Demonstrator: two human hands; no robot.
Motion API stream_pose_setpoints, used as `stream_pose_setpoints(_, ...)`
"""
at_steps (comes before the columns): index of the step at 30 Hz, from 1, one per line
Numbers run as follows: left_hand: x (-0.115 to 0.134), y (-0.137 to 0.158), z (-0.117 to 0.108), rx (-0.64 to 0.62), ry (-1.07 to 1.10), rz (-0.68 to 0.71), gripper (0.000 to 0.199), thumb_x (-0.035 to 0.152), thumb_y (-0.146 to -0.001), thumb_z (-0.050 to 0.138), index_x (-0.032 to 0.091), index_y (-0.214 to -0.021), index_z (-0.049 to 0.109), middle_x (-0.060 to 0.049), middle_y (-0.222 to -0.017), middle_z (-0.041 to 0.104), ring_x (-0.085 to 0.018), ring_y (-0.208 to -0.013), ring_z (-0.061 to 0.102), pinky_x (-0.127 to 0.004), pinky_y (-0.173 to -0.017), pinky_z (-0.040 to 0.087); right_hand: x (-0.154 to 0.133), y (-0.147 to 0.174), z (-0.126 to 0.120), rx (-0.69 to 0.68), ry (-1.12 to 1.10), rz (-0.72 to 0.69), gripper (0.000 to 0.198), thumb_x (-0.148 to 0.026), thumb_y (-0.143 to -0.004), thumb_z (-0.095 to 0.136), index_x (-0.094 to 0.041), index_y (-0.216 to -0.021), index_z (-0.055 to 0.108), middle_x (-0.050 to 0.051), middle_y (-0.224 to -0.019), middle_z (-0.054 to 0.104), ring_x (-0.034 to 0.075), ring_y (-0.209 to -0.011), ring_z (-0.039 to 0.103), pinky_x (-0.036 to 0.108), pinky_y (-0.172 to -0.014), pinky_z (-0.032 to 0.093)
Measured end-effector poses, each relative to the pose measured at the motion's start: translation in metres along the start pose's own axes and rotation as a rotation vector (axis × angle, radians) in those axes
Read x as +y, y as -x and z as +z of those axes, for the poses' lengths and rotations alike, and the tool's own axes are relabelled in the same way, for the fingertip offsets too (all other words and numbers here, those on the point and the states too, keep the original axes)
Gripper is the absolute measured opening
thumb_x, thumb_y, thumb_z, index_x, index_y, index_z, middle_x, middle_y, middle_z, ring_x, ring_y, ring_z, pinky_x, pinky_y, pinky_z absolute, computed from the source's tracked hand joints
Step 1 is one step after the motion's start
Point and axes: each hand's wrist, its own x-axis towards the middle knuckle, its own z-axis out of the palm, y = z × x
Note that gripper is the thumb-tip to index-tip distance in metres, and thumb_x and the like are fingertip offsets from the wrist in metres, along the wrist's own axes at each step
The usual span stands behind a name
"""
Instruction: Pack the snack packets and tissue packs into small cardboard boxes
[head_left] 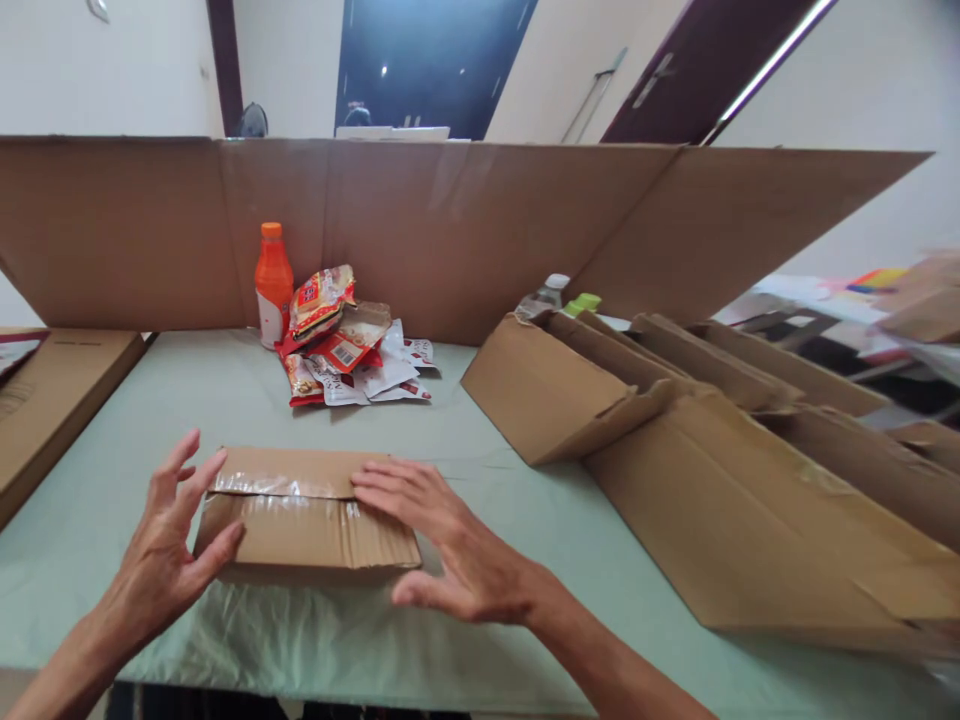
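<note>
A small closed cardboard box with clear tape along its top lies on the pale green tablecloth in front of me. My left hand is at the box's left end, fingers spread and thumb over the near left part of the top. Across the right end rests my right hand, its fingers stretched flat over the top and its thumb apart near the front right corner. Neither hand is wrapped round anything. Behind the box sit a pile of snack packets and an orange bottle.
A tall cardboard screen stands along the table's back. Open cardboard boxes fill the right side, with a clear bottle and a green cap showing behind them. A flat carton lies at the left edge.
</note>
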Motion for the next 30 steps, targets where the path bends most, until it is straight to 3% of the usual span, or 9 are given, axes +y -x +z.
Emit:
stream_pose_setpoints(5, -0.034, -0.019, -0.007, -0.355, 0.291, 0.054, 0.043, 0.053, -0.098, 0.057, 0.044, -0.14, 0.057, -0.005, -0.168, 0.03, -0.037, -0.149, 0.04, -0.061, -0.115, 0.043, 0.002, 0.019, 0.028, 0.083, 0.146, -0.014, 0.058, -0.044, -0.106, 0.048, -0.022, -0.158, 0.036, 0.013, -0.159, 0.047, 0.028, -0.153, 0.033, 0.051, -0.118, 0.038)
stream_pose_setpoints(8, -0.041, -0.028, -0.011, -0.483, 0.403, 0.058, 0.066, 0.075, -0.086, 0.06, 0.043, -0.143, 0.055, -0.009, -0.171, 0.018, -0.044, -0.15, 0.036, -0.067, -0.113, 0.04, 0.005, 0.022, 0.031, 0.109, 0.12, -0.001, 0.056, -0.041, -0.106, 0.047, -0.024, -0.158, 0.036, 0.011, -0.16, 0.047, 0.026, -0.153, 0.033, 0.049, -0.12, 0.039)
stream_pose_setpoints(11, -0.03, -0.015, -0.009, -0.5, 0.441, 0.153, 0.084, 0.084, -0.078, 0.059, 0.044, -0.15, 0.047, -0.011, -0.169, 0.021, -0.044, -0.151, 0.032, -0.068, -0.115, 0.037, 0.009, 0.022, 0.028, 0.094, 0.112, 0.017, 0.053, -0.041, -0.107, 0.045, -0.027, -0.157, 0.038, 0.007, -0.161, 0.045, 0.024, -0.154, 0.031, 0.045, -0.12, 0.04)
stream_pose_setpoints(13, -0.019, 0.005, -0.005, -0.42, 0.4, 0.189, 0.084, 0.079, -0.081, 0.062, 0.042, -0.153, 0.041, -0.011, -0.169, 0.021, -0.043, -0.153, 0.027, -0.069, -0.115, 0.036, 0.015, 0.018, 0.027, 0.085, 0.13, 0.014, 0.053, -0.042, -0.107, 0.044, -0.029, -0.158, 0.039, 0.006, -0.162, 0.044, 0.024, -0.154, 0.031, 0.043, -0.119, 0.042)
stream_pose_setpoints(15, -0.01, 0.025, -0.002, -0.296, 0.32, 0.161, 0.076, 0.062, -0.087, 0.067, 0.04, -0.154, 0.039, -0.011, -0.168, 0.022, -0.041, -0.152, 0.026, -0.071, -0.115, 0.035, 0.024, 0.007, 0.03, 0.077, 0.161, 0.003, 0.053, -0.041, -0.106, 0.043, -0.032, -0.158, 0.04, 0.005, -0.162, 0.044, 0.026, -0.154, 0.032, 0.044, -0.119, 0.042)
stream_pose_setpoints(19, -0.016, 0.045, -0.006, -0.054, 0.166, 0.035, 0.068, 0.03, -0.082, 0.065, 0.037, -0.147, 0.047, -0.01, -0.156, 0.038, -0.037, -0.142, 0.04, -0.066, -0.111, 0.043, 0.043, -0.033, 0.055, 0.216, 0.163, 0.085, 0.058, -0.039, -0.106, 0.045, -0.032, -0.162, 0.032, 0.007, -0.167, 0.035, 0.029, -0.153, 0.034, 0.05, -0.12, 0.04)
stream_pose_setpoints(23, -0.053, 0.041, -0.041, 0.174, -0.021, -0.124, 0.05, 0.034, -0.088, 0.063, 0.036, -0.137, 0.059, -0.008, -0.147, 0.05, -0.033, -0.13, 0.054, -0.055, -0.106, 0.051, 0.06, -0.065, 0.106, 0.358, 0.017, 0.262, 0.055, -0.041, -0.104, 0.048, -0.025, -0.156, 0.042, 0.014, -0.164, 0.038, 0.029, -0.149, 0.04, 0.052, -0.117, 0.043)
stream_pose_setpoints(26, -0.09, 0.025, -0.084, 0.343, -0.209, -0.307, 0.04, 0.045, -0.09, 0.064, 0.032, -0.128, 0.066, -0.005, -0.139, 0.058, -0.032, -0.127, 0.058, -0.052, -0.111, 0.048, 0.064, -0.068, 0.147, 0.271, -0.011, 0.332, 0.047, -0.035, -0.1, 0.053, -0.022, -0.145, 0.056, 0.016, -0.16, 0.044, 0.031, -0.145, 0.046, 0.054, -0.115, 0.045)
stream_pose_setpoints(30, -0.149, -0.018, -0.125, 0.523, -0.366, -0.445, 0.049, 0.048, -0.093, 0.062, 0.018, -0.132, 0.064, -0.004, -0.14, 0.055, -0.036, -0.136, 0.051, -0.054, -0.122, 0.036, 0.061, -0.058, 0.178, 0.192, 0.036, 0.383, 0.039, -0.024, -0.093, 0.056, -0.02, -0.13, 0.068, 0.018, -0.159, 0.045, 0.035, -0.139, 0.053, 0.06, -0.112, 0.047)
